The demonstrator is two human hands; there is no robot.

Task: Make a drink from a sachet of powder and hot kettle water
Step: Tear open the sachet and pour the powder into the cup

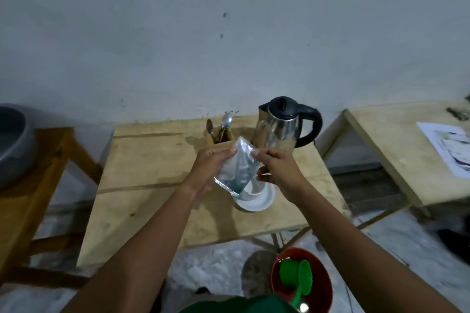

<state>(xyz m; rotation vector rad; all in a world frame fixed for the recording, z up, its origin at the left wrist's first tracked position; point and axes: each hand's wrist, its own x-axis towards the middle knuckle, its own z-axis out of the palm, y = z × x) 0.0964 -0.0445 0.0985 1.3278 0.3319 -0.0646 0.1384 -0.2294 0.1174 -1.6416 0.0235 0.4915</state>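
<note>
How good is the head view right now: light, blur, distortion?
Head view: dim, flat light; the sachet between left hand and right hand is smeared; glare on the kettle; wide-angle lens bends the table edges.

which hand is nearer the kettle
Right. The right hand pinches the sachet just in front of and below the kettle, almost overlapping its base in view. The left hand holds the sachet's other side, further left.
</note>
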